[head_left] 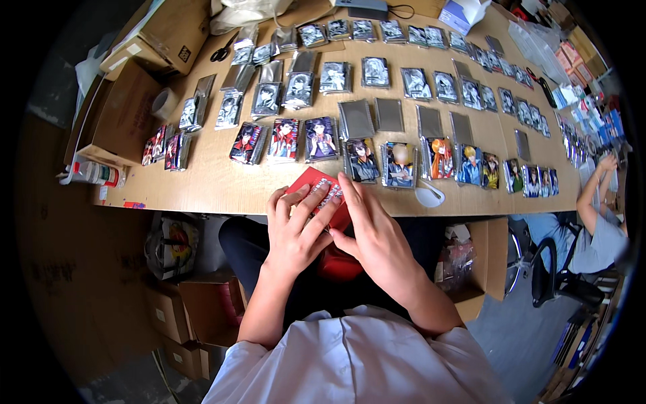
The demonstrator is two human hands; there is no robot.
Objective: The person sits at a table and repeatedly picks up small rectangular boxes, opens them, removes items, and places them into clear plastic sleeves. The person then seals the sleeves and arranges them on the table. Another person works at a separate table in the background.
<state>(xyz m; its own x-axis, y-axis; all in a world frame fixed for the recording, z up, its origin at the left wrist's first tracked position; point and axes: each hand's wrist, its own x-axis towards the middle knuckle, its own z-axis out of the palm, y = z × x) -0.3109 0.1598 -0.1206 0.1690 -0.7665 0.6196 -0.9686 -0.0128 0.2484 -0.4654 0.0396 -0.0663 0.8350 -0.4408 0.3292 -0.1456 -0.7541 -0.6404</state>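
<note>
A red box (309,176) with pale printing is at the front edge of the table, mostly covered by my hands. My left hand (301,232) grips it, fingers bent across its printed face; the thumb is hidden. Along its right side lies my right hand (378,237), fingers stretched out and thumb apart, touching the box. Beneath my hands, another red surface (338,262) shows over my lap; I cannot tell whether it is a separate thing. Just beyond stand stacks of colour picture cards in clear sleeves, such as a purple-toned stack (321,138) and a red-toned one (284,139).
Rows of grey-toned card stacks (334,77) cover the wooden table (222,190). A white spoon-shaped thing (429,195) lies near the front edge. Cardboard boxes (121,114) and a tape roll (165,104) stand left, scissors (224,47) behind. Another person (599,229) sits at right.
</note>
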